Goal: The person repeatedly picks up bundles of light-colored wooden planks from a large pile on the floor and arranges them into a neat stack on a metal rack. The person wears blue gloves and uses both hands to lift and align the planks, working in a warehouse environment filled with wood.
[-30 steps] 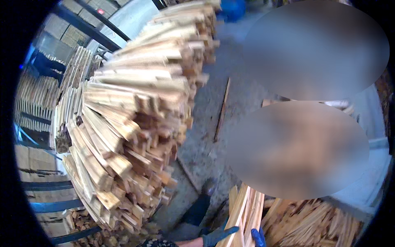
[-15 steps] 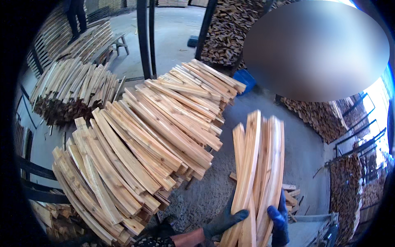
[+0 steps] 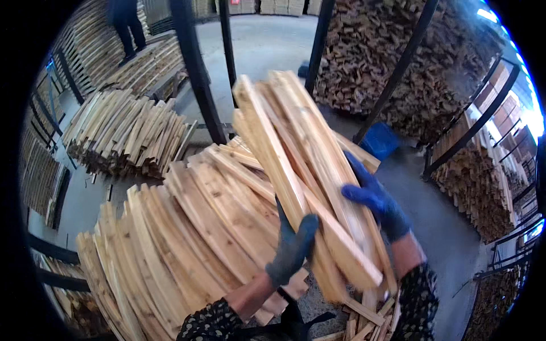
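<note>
Both my hands wear dark blue gloves and grip one bundle of pale wooden slats (image 3: 296,159). My left hand (image 3: 293,244) clasps the bundle from below on its left side. On the right side, my right hand (image 3: 375,202) presses against the slats. The bundle is tilted, its far end pointing up and to the left, and it hangs over a large stack of similar slats (image 3: 182,238) that spreads out below and to the left.
A second slat pile (image 3: 122,133) lies at the left. Black steel posts (image 3: 193,68) stand behind the stacks. Heaps of short wood fill racks at the right (image 3: 478,176). A blue bin (image 3: 378,139) sits on the concrete floor. A person (image 3: 128,25) stands far back left.
The bundle has swung from upright at the lower right to a tilt over the big stack, closer to the camera. My view has turned slightly left and down.
</note>
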Available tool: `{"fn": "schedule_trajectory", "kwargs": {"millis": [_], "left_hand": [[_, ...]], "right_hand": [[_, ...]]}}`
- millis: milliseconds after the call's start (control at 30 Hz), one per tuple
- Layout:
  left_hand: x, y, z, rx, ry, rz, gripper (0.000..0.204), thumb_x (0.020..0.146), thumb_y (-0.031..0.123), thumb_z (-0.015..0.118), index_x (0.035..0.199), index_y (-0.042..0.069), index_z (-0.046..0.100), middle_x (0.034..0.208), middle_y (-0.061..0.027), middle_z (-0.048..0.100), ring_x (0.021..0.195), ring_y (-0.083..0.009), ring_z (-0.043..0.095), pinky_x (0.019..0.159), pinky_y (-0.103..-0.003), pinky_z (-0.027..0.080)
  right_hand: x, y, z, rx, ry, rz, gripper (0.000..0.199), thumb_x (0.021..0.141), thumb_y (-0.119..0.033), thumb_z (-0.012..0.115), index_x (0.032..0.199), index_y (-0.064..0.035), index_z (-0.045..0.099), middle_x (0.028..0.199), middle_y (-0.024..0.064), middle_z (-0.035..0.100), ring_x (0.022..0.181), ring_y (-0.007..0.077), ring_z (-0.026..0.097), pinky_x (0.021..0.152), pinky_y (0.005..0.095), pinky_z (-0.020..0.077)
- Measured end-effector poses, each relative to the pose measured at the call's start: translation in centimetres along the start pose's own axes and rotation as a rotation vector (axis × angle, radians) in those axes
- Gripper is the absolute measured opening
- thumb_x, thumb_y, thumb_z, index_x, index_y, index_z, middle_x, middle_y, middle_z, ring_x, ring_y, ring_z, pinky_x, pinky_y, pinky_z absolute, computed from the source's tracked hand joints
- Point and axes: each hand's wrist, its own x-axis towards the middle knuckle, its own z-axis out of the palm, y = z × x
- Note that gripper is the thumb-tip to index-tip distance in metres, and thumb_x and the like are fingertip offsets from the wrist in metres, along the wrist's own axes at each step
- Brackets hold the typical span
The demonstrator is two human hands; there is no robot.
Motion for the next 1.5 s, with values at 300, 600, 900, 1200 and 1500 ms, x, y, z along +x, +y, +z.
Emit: {"fn": "schedule_trajectory", "kwargs": {"millis": [300,600,900,1200,1500], "left_hand": [[24.1,-13.6,-4.4,1.749,-0.072,-0.01,0.086,0.084,0.064,0.051,0.143,0.004,0.033,0.149,-0.0197,0.029,0.142,-0.0388,0.015,0.111,-0.057,0.018],[27.3,-13.8,-7.6,1.878,-0.223,0.217,0.046,0.081,0.05,0.058,0.114,0.017,0.063,0.123,-0.0097,0.056,0.121,-0.0289,0.045,0.09,-0.049,0.031],[21.3,-11.0,-11.4,1.726,-0.74,0.205,0.022,0.079,0.034,0.066,0.072,0.015,0.071,0.089,-0.0058,0.066,0.111,-0.0268,0.054,0.095,-0.045,0.036],[16.6,-8.0,-8.8,1.791,-0.609,0.364,0.041,0.076,0.029,0.073,0.113,0.012,0.063,0.121,-0.012,0.059,0.122,-0.0356,0.049,0.102,-0.05,0.034],[10.9,-6.7,-11.2,1.808,-0.413,0.417,0.045,0.072,0.032,0.074,0.112,0.013,0.064,0.119,-0.0076,0.061,0.119,-0.0331,0.051,0.104,-0.051,0.03]], "right_hand": [[16.9,23.1,-8.1,-1.251,0.062,0.087,0.094,0.072,-0.073,0.059,0.137,-0.007,0.045,0.14,0.0218,0.043,0.13,0.0358,0.041,0.108,0.041,0.0339],[18.1,22.9,-11.3,-0.677,-0.085,0.092,0.075,0.079,-0.057,0.065,0.128,-0.0013,0.054,0.131,0.0233,0.052,0.118,0.0362,0.053,0.101,0.0403,0.041],[3.6,20.2,-5.9,-0.684,0.306,-0.262,0.054,0.081,-0.032,0.067,0.129,-0.0086,0.054,0.132,0.0191,0.052,0.123,0.037,0.048,0.102,0.0461,0.039],[-1.7,36.9,-9.5,0.284,1.119,0.201,0.047,0.101,-0.029,0.043,0.137,0.0003,0.043,0.139,0.0124,0.045,0.127,0.0219,0.043,0.108,0.0348,0.0328],[5.5,35.9,-2.2,0.089,1.202,0.023,0.053,0.1,-0.021,0.043,0.144,0.0037,0.027,0.143,0.0166,0.037,0.13,0.0224,0.036,0.11,0.0336,0.0241]]}}
